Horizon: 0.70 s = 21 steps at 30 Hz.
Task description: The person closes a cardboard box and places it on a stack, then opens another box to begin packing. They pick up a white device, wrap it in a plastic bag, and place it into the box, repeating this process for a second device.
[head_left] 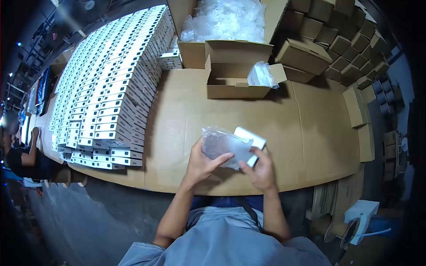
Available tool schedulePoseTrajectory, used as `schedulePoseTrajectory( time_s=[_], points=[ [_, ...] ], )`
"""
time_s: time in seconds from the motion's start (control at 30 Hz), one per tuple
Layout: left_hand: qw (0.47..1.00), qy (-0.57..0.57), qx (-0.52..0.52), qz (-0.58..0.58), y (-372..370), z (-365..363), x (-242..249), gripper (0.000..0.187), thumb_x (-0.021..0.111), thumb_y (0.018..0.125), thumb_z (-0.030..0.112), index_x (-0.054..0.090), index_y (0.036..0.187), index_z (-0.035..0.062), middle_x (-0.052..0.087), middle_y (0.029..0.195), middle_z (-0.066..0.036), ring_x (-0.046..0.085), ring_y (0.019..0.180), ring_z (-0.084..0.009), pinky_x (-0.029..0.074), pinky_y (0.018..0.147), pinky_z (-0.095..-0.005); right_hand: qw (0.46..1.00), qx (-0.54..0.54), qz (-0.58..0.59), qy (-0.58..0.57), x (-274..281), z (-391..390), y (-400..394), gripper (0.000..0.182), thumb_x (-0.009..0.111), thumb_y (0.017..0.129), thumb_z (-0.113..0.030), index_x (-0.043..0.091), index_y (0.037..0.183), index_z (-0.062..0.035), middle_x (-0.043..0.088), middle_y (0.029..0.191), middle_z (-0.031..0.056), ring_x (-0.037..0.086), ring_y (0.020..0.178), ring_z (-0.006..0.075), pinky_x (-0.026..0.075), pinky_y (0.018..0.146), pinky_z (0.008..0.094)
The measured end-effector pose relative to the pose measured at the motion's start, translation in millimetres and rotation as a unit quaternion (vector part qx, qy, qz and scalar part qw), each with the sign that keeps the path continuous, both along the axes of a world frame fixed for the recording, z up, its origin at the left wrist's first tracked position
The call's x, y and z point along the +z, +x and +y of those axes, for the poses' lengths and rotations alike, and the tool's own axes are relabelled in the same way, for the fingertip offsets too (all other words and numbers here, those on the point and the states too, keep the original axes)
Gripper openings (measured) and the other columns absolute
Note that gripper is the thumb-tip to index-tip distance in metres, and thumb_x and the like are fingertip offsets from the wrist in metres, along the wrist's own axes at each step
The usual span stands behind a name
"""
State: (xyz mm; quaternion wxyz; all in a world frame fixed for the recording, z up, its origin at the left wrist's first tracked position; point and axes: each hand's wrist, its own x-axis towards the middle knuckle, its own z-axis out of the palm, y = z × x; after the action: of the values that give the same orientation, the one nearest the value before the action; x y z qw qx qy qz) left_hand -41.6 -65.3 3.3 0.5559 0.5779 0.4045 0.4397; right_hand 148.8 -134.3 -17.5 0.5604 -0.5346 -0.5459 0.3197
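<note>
My left hand (200, 163) grips a clear plastic bag (222, 144), its thumb lying across the film and its other fingers behind. In my right hand (261, 172) is a small white box (256, 138), tilted and partly covered by the bag, with the thumb pressed near the bag's edge. Both hands are close together over the front of the cardboard-covered table (186, 106). Beyond them stands an open brown carton (237, 92), with a plastic-wrapped white box (259, 75) at its right end.
Long stacked rows of white boxes (106, 84) fill the table's left side. A large carton (191, 54) full of clear plastic bags (226, 20) stands at the back. Many brown cartons (341, 46) are piled at the back right. Another person (29, 155) sits at far left.
</note>
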Motion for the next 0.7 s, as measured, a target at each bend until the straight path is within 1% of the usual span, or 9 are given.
schedulePoseTrajectory(
  time_s=[0.03, 0.1, 0.17, 0.27, 0.37, 0.4, 0.5, 0.63, 0.7],
  points=[
    [1.000, -0.003, -0.004, -0.001, -2, 0, 1, 0.052, 0.092, 0.076, 0.011, 0.064, 0.117, -0.0024, 0.073, 0.104, -0.009, 0.070, 0.097, -0.0164, 0.057, 0.088, -0.0328, 0.998, 0.010, 0.065, 0.011, 2, -1, 11, 0.034, 0.069, 0.093, -0.003, 0.065, 0.126, 0.0036, 0.065, 0.107, 0.0077, 0.061, 0.106, 0.0187, 0.049, 0.092, 0.0311],
    [1.000, -0.008, -0.016, -0.001, -5, -3, 1, 0.053, 0.093, 0.076, 0.012, 0.064, 0.118, -0.0022, 0.073, 0.106, -0.009, 0.070, 0.097, -0.0165, 0.057, 0.088, -0.0328, 0.974, -0.008, 0.215, -0.068, 18, 4, 35, 0.038, 0.064, 0.097, -0.002, 0.058, 0.133, 0.0090, 0.058, 0.129, 0.0135, 0.056, 0.125, 0.0231, 0.043, 0.111, 0.0367],
    [0.999, 0.003, -0.025, 0.025, -7, -4, 0, 0.053, 0.093, 0.075, 0.012, 0.064, 0.117, -0.0021, 0.073, 0.105, -0.009, 0.070, 0.097, -0.0162, 0.057, 0.088, -0.0327, 0.981, -0.074, 0.177, -0.019, 36, 16, 45, 0.049, 0.058, 0.099, 0.001, 0.046, 0.146, 0.0057, 0.059, 0.128, 0.0152, 0.057, 0.124, 0.0224, 0.045, 0.109, 0.0364],
    [0.999, 0.009, -0.041, 0.035, -5, -6, 1, 0.054, 0.094, 0.074, 0.013, 0.064, 0.117, -0.0020, 0.072, 0.105, -0.008, 0.069, 0.096, -0.0158, 0.057, 0.088, -0.0326, 0.966, -0.097, 0.208, 0.115, 75, 37, 24, 0.056, 0.064, 0.096, 0.004, 0.042, 0.148, -0.0009, 0.061, 0.124, 0.0138, 0.062, 0.109, 0.0150, 0.051, 0.093, 0.0285],
    [0.998, 0.014, -0.050, 0.024, -1, -8, 1, 0.054, 0.094, 0.074, 0.013, 0.064, 0.117, -0.0020, 0.072, 0.104, -0.008, 0.069, 0.096, -0.0155, 0.057, 0.088, -0.0324, 0.974, -0.055, 0.190, 0.115, 79, 46, 17, 0.064, 0.068, 0.092, 0.010, 0.034, 0.145, -0.0033, 0.060, 0.124, 0.0155, 0.062, 0.110, 0.0163, 0.053, 0.093, 0.0290],
    [0.998, 0.017, -0.051, 0.020, -1, -9, 1, 0.054, 0.094, 0.074, 0.014, 0.064, 0.117, -0.0020, 0.072, 0.104, -0.008, 0.069, 0.095, -0.0155, 0.056, 0.088, -0.0323, 0.969, -0.037, 0.216, 0.115, 81, 49, 12, 0.060, 0.074, 0.088, 0.011, 0.038, 0.135, -0.0032, 0.057, 0.122, 0.0141, 0.063, 0.112, 0.0176, 0.055, 0.093, 0.0294],
    [0.997, 0.040, -0.057, 0.040, -2, -9, 10, 0.054, 0.095, 0.074, 0.015, 0.064, 0.116, -0.0017, 0.072, 0.102, -0.007, 0.069, 0.094, -0.0148, 0.056, 0.086, -0.0316, 0.974, -0.008, 0.205, 0.096, 77, 51, 3, 0.060, 0.074, 0.089, 0.010, 0.037, 0.134, -0.0032, 0.055, 0.120, 0.0129, 0.063, 0.111, 0.0183, 0.056, 0.094, 0.0305],
    [0.997, 0.025, -0.060, 0.029, -3, -8, 7, 0.054, 0.095, 0.073, 0.017, 0.064, 0.114, -0.0008, 0.071, 0.100, -0.006, 0.068, 0.093, -0.0133, 0.056, 0.084, -0.0310, 0.974, 0.018, 0.215, 0.072, 78, 52, -2, 0.058, 0.075, 0.088, 0.009, 0.037, 0.131, -0.0028, 0.052, 0.118, 0.0121, 0.063, 0.113, 0.0191, 0.058, 0.093, 0.0304],
    [0.998, 0.023, -0.056, 0.026, -2, -8, 5, 0.054, 0.096, 0.073, 0.017, 0.064, 0.113, -0.0006, 0.071, 0.101, -0.005, 0.067, 0.093, -0.0126, 0.056, 0.084, -0.0307, 0.977, 0.010, 0.201, 0.068, 75, 53, -2, 0.055, 0.074, 0.089, 0.009, 0.037, 0.128, -0.0030, 0.052, 0.117, 0.0117, 0.064, 0.112, 0.0191, 0.059, 0.092, 0.0300]
  ],
)
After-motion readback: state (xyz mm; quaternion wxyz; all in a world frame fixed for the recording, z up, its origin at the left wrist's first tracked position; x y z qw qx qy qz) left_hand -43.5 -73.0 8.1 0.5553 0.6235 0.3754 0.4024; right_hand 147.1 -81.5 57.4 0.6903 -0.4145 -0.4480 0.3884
